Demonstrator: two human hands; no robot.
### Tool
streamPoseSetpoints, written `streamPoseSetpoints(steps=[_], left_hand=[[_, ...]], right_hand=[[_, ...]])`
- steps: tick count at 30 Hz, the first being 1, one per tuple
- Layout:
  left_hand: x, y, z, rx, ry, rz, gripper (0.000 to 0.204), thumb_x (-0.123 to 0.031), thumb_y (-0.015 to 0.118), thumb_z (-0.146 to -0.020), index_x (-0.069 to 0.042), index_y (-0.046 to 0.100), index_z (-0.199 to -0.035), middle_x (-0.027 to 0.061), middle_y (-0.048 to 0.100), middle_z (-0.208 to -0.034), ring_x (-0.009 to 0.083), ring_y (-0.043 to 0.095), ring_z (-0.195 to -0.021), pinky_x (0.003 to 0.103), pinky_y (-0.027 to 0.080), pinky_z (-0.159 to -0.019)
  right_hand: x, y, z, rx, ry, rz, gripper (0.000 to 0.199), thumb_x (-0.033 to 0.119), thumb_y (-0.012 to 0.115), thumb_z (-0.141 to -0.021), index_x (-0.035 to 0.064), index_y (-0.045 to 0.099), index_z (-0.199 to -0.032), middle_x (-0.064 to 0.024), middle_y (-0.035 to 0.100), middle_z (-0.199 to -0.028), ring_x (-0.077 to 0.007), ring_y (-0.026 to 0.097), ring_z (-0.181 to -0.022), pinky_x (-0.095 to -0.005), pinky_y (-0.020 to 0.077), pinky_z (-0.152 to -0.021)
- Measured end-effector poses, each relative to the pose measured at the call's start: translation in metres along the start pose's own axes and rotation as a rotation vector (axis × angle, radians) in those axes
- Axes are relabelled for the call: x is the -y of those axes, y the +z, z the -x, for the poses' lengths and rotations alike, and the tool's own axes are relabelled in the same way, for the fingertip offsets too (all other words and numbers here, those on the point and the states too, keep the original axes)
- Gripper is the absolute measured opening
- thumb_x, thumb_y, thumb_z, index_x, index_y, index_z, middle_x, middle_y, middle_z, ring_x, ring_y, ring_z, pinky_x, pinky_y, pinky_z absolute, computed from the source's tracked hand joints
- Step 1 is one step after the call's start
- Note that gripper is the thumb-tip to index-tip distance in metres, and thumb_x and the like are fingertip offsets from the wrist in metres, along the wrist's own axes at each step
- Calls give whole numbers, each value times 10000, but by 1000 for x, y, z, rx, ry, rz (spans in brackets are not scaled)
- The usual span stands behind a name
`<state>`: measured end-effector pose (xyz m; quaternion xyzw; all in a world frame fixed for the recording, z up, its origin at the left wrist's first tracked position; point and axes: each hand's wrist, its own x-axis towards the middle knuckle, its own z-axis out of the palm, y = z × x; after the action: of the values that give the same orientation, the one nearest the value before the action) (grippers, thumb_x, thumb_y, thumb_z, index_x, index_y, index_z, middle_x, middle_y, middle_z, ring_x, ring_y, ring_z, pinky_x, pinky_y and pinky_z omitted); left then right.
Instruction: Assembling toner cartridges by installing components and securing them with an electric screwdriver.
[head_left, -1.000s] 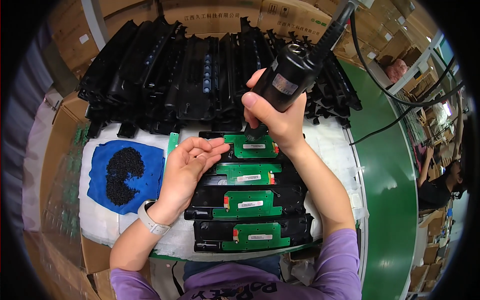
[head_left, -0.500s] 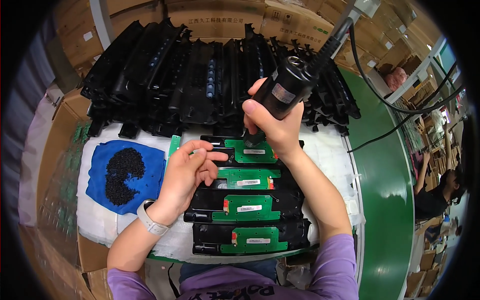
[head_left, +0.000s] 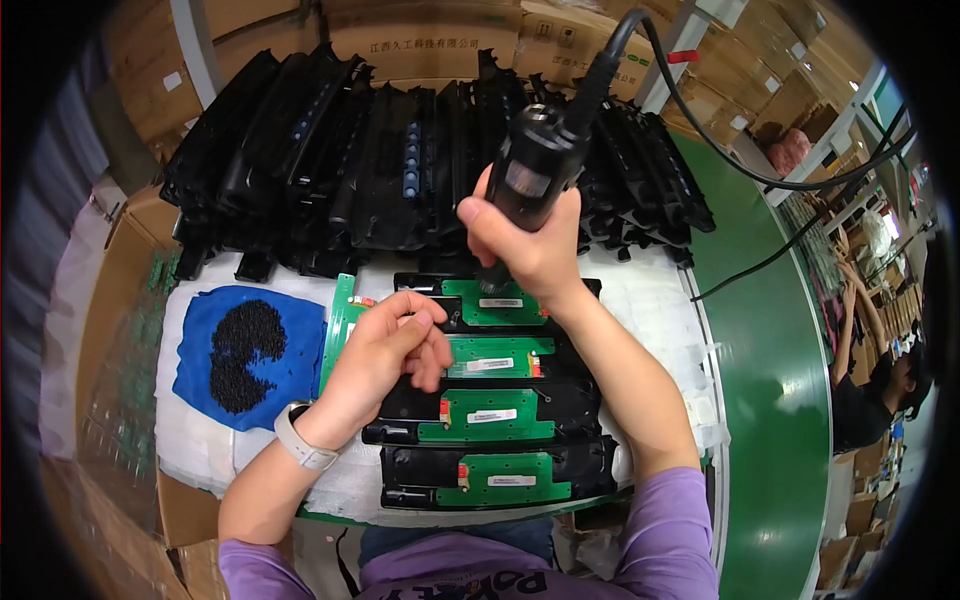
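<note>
in the head view, the right hand (head_left: pixel 535 250) clasps a black driver (head_left: pixel 535 150), tip at the farthest green board (head_left: pixel 488 316); keep it square, press gently. left of that board, the left hand (head_left: pixel 385 350) curls loosely; whether it pinches anything, i cannot tell. farther left, a blue cloth (head_left: pixel 195 350) holds black bits (head_left: pixel 238 352); behind the board, black housings (head_left: pixel 375 200) crowd the driver.

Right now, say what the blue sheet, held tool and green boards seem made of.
Blue sheet: matte, probably fabric, given soft wavy edges. Held tool: glossy black plastic or painted metal; highlights fit either. Green boards: likely satin circuit-board laminate, bearing connectors.
</note>
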<state>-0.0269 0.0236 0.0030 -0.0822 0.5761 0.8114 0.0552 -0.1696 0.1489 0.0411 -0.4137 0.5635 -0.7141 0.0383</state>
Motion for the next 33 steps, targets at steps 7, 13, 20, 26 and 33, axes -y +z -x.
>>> streamPoseSetpoints(steps=[7,13,20,26,33], left_hand=[[-1,2,5,-74,131,-56,98,-120,469,-935,-30,486,-969,92,615,-708,96,525,-510,197,383,-471],[-2,6,2,-74,140,11,166,-169,496,-938,-6,503,-969,144,648,-858,176,642,-677,226,505,-607],[4,0,0,-10,155,12,157,-164,532,-921,-10,561,-911,100,649,-830,130,622,-643,215,502,-597],[3,0,2,-16,154,5,108,-120,564,-898,-16,577,-919,87,651,-821,106,601,-621,217,501,-587],[2,3,3,-13,159,34,89,-85,591,-874,-5,576,-910,102,654,-818,106,589,-590,221,497,-568]], right_hand=[[24,-3,7,-36,6,-264,189,62,697,-732,6,556,-845,-15,538,-568,-78,510,-462,-218,382,-427],[52,-17,7,-6,-137,-713,284,301,436,-910,71,508,-1060,-15,450,-603,-127,419,-444,-324,434,-530],[55,-8,14,-64,-154,-638,280,315,443,-906,76,502,-1039,-14,460,-602,-125,419,-436,-331,433,-528],[58,-7,15,-81,-158,-712,247,267,475,-886,61,478,-1024,-35,464,-594,-137,443,-429,-331,437,-501],[57,-4,17,-99,-137,-744,231,208,511,-863,48,457,-1020,-54,467,-585,-149,464,-421,-329,445,-475]])
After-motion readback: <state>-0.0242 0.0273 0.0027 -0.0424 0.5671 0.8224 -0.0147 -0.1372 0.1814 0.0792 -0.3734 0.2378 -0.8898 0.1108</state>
